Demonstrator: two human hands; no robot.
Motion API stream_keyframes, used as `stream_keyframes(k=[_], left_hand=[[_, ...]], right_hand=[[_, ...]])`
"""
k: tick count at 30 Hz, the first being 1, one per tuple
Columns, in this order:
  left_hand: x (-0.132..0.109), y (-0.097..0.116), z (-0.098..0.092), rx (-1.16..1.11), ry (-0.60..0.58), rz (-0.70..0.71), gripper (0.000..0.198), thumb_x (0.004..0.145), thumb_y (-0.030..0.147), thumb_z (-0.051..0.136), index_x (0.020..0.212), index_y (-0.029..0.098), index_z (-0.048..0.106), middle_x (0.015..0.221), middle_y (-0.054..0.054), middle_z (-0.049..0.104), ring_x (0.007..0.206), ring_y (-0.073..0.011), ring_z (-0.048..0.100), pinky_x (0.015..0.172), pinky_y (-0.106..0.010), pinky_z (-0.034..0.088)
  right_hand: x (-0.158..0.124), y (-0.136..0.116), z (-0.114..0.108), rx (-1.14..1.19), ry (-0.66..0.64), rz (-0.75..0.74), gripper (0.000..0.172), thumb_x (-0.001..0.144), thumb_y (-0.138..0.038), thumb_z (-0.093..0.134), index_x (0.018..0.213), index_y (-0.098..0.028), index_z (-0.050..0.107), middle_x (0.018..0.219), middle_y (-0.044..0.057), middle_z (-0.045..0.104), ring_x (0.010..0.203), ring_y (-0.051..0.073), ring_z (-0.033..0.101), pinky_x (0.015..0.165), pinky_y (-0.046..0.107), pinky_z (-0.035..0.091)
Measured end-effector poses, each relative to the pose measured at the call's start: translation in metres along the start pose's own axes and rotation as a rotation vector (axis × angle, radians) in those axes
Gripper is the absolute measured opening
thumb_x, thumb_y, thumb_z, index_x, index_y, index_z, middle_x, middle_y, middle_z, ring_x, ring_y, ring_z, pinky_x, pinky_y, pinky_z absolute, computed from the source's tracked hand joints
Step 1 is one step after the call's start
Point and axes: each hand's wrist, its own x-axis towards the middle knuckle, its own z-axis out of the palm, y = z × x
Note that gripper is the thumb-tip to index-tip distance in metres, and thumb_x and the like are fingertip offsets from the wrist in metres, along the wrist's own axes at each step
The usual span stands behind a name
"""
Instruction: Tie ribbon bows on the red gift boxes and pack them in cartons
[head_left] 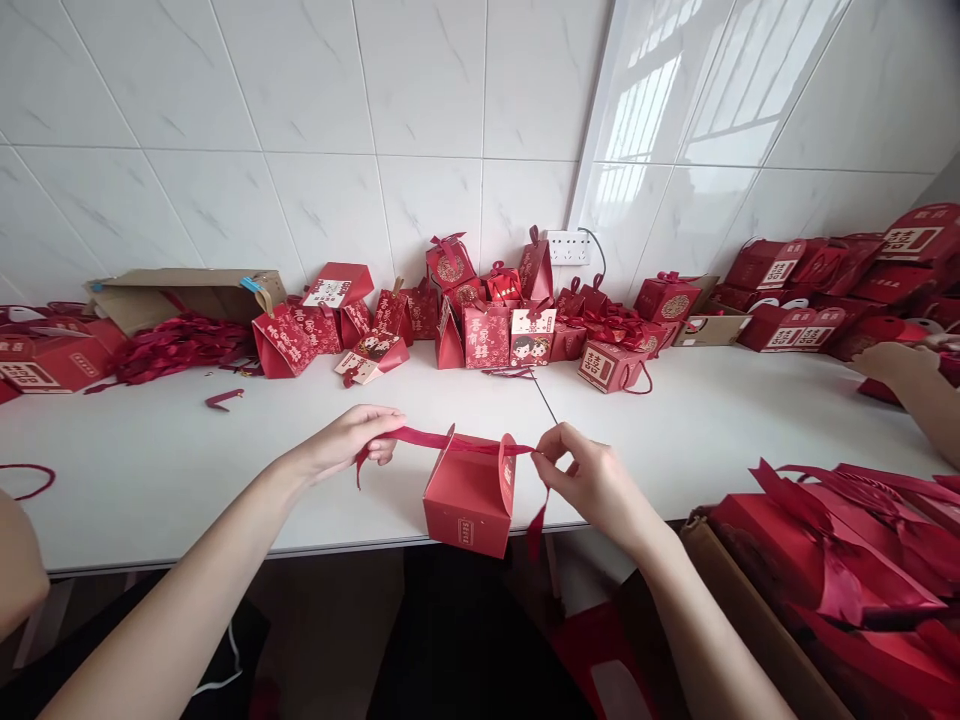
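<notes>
A small red gift box (466, 500) sits at the near edge of the white table (150, 460), its top flaps up. A red ribbon (424, 437) runs through the flaps and stretches out to both sides. My left hand (352, 438) pinches the ribbon's left part, with the loose end hanging under the fingers. My right hand (581, 470) pinches the right part beside the box, and that end dangles below the table edge.
Several finished red boxes (495, 320) crowd the back by the tiled wall. A heap of ribbons (176, 345) and an open cardboard carton (184, 292) lie at back left. A carton of flat red boxes (832, 560) stands at near right. Another person's arm (911, 385) reaches in from the right.
</notes>
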Motion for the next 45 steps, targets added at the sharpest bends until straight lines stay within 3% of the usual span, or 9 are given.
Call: stream_keyframes(k=[5,9,14,18,23,27,32,39,45], left_hand=[[0.002,0.003,0.008,0.045,-0.053,0.019,0.038,0.075,0.041,0.065,0.056,0.018,0.04,0.055,0.006,0.026,0.05,-0.008,0.028,0.049,-0.024,0.03],[0.003,0.005,0.012,0.065,-0.07,0.023,0.036,0.076,0.04,0.064,0.057,0.017,0.044,0.054,0.005,0.029,0.051,-0.0082,0.03,0.051,-0.024,0.031],[0.006,0.004,0.013,0.057,-0.074,0.008,0.035,0.078,0.039,0.062,0.059,0.017,0.043,0.056,0.005,0.028,0.051,-0.0078,0.029,0.052,-0.024,0.032],[0.007,0.004,0.012,0.038,-0.049,0.021,0.035,0.077,0.038,0.064,0.059,0.017,0.043,0.061,0.006,0.027,0.05,-0.0067,0.029,0.052,-0.023,0.032],[0.005,0.005,0.011,0.037,-0.032,0.031,0.034,0.077,0.039,0.064,0.061,0.016,0.044,0.062,0.006,0.027,0.05,-0.0061,0.029,0.051,-0.023,0.031],[0.004,0.005,0.011,0.044,-0.019,0.019,0.035,0.076,0.039,0.065,0.06,0.017,0.043,0.061,0.006,0.027,0.05,-0.0062,0.029,0.051,-0.023,0.031],[0.006,0.001,0.01,0.042,-0.005,0.018,0.036,0.075,0.04,0.065,0.059,0.017,0.042,0.061,0.005,0.027,0.05,-0.0069,0.03,0.05,-0.023,0.033],[0.008,-0.003,0.004,-0.132,0.066,0.057,0.037,0.074,0.035,0.068,0.055,0.017,0.041,0.054,0.006,0.03,0.048,-0.0068,0.033,0.052,-0.023,0.038],[0.004,0.006,-0.002,-0.284,0.223,0.113,0.022,0.071,0.035,0.067,0.068,0.015,0.058,0.077,-0.005,0.062,0.066,-0.0166,0.057,0.056,-0.028,0.048]], right_hand=[[-0.011,0.003,-0.009,-0.309,0.115,-0.105,0.013,0.085,-0.027,0.049,0.09,-0.022,0.061,0.075,0.005,0.062,0.056,0.014,0.053,0.05,0.026,0.039],[-0.02,0.006,-0.021,-0.384,0.094,-0.091,0.01,0.081,-0.021,0.051,0.075,-0.022,0.059,0.073,0.006,0.059,0.066,0.018,0.055,0.047,0.025,0.035],[-0.012,0.001,-0.025,-0.059,-0.224,-0.054,0.019,0.082,-0.041,0.058,0.081,-0.021,0.058,0.087,0.005,0.06,0.079,0.02,0.056,0.07,0.032,0.044],[0.004,-0.004,-0.005,0.192,-0.243,0.098,0.04,0.092,-0.051,0.036,0.078,-0.019,0.056,0.078,0.003,0.062,0.072,0.017,0.055,0.065,0.03,0.043],[0.013,0.0,0.016,0.306,-0.29,0.165,0.027,0.08,-0.044,0.058,0.07,-0.019,0.054,0.071,0.0,0.06,0.066,0.013,0.051,0.061,0.027,0.04],[0.015,0.006,0.017,0.57,-0.415,0.293,0.038,0.069,-0.05,0.068,0.064,-0.02,0.045,0.056,-0.005,0.05,0.052,0.01,0.045,0.051,0.024,0.034],[0.012,0.018,0.012,0.663,-0.411,0.354,0.044,0.061,-0.054,0.074,0.064,-0.016,0.053,0.052,-0.007,0.04,0.048,0.006,0.032,0.048,0.023,0.022],[-0.002,0.028,0.0,0.902,-0.435,0.365,0.047,0.071,-0.056,0.068,0.058,-0.019,0.041,0.043,-0.009,0.032,0.044,0.007,0.029,0.048,0.023,0.019],[-0.01,0.025,-0.017,1.006,-0.357,0.31,0.039,0.073,-0.051,0.068,0.06,-0.018,0.052,0.064,0.002,0.055,0.065,0.015,0.053,0.065,0.029,0.041]])
